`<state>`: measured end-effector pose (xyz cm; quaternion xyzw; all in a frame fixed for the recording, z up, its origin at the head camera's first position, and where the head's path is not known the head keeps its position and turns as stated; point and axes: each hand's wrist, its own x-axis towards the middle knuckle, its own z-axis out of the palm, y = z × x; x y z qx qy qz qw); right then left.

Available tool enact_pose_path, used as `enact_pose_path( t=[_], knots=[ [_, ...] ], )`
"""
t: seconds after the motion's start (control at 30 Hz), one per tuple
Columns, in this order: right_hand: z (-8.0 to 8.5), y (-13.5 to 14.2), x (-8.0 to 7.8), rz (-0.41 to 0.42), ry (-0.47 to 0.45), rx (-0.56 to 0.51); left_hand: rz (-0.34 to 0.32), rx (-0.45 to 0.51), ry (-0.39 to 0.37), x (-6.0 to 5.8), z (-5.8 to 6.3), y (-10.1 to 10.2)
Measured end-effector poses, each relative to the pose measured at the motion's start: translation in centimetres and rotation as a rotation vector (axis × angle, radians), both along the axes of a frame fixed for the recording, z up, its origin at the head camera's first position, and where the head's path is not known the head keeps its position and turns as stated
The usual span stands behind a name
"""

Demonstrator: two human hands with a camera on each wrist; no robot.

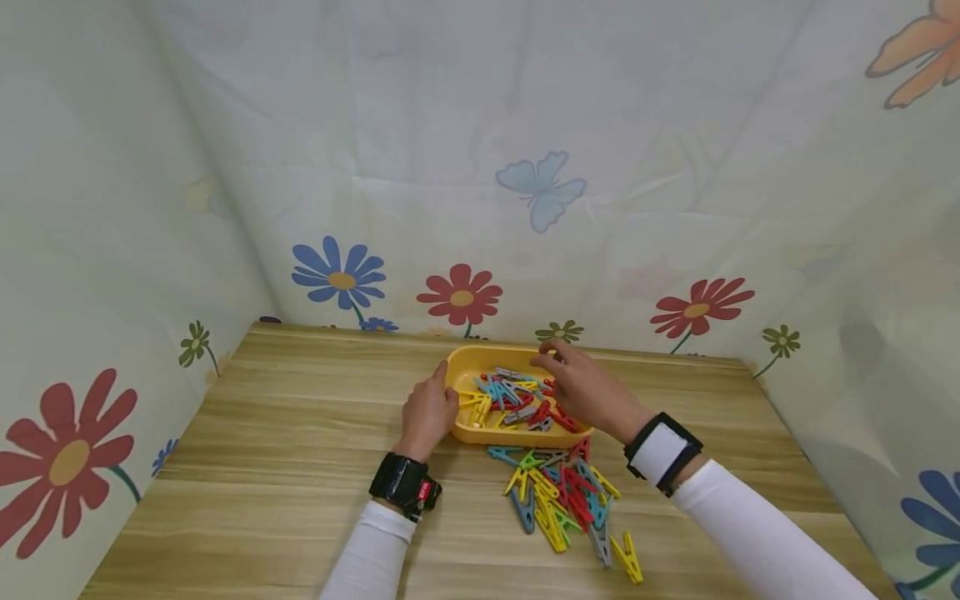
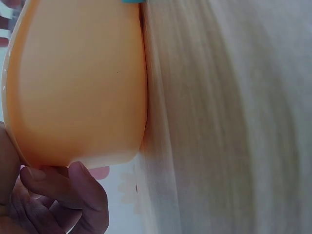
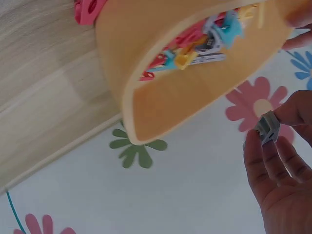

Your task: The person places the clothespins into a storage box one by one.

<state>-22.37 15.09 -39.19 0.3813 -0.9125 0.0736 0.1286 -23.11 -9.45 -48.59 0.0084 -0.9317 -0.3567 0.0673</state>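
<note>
One grey clip (image 3: pixel 268 127) is pinched between the thumb and fingers of the right hand (image 1: pixel 588 387), which is held above the right part of the tray. By the left hand (image 1: pixel 429 412), the left end of one yellow tray (image 1: pixel 487 437) is gripped, thumb at the rim and fingers against the outer wall. Inside the tray, more than ten clips (image 1: pixel 513 392) are held in a tangle of red, yellow, blue and grey; an exact count is prevented by overlap. Just outside the near wall, one loose pile (image 1: pixel 577 492), also of more than ten clips, is spread in yellow, red, blue, grey and green. One yellow clip (image 1: pixel 628 558) is found just beside the pile's near end. Two black wristbands are worn, one left (image 1: pixel 401 483), one right (image 1: pixel 663 452), with two white sleeves (image 1: pixel 757 529). All is supported by one wood-grain table (image 1: pixel 315 400). On the back cloth (image 1: pixel 420 208), one blue butterfly (image 1: pixel 543 190) is printed above three large flowers (image 1: pixel 460 298): one blue, two red.
</note>
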Motion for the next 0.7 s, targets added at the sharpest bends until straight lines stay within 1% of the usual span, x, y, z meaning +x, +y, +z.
enact_pose_path(
  t=[0.13,0.23,0.4,0.53,0.7],
  knots=[
    [-1.2,-0.3,-1.5,-0.037,-0.057,0.009,0.003,-0.005,-0.007,0.0,0.1,0.0],
    [-2.1,-0.6,-2.4,-0.082,-0.094,0.019,0.004,-0.006,-0.016,0.0,0.1,0.0],
    [-3.5,-0.9,-3.7,-0.137,-0.167,0.022,0.009,0.001,-0.035,-0.1,0.1,0.0],
    [-4.1,-0.7,-4.1,-0.138,-0.182,0.014,0.010,0.008,-0.039,-0.2,0.1,-0.1],
    [-3.9,0.0,-3.7,-0.132,-0.167,-0.011,0.002,-0.031,0.039,-0.2,-0.1,-0.2]
  ],
)
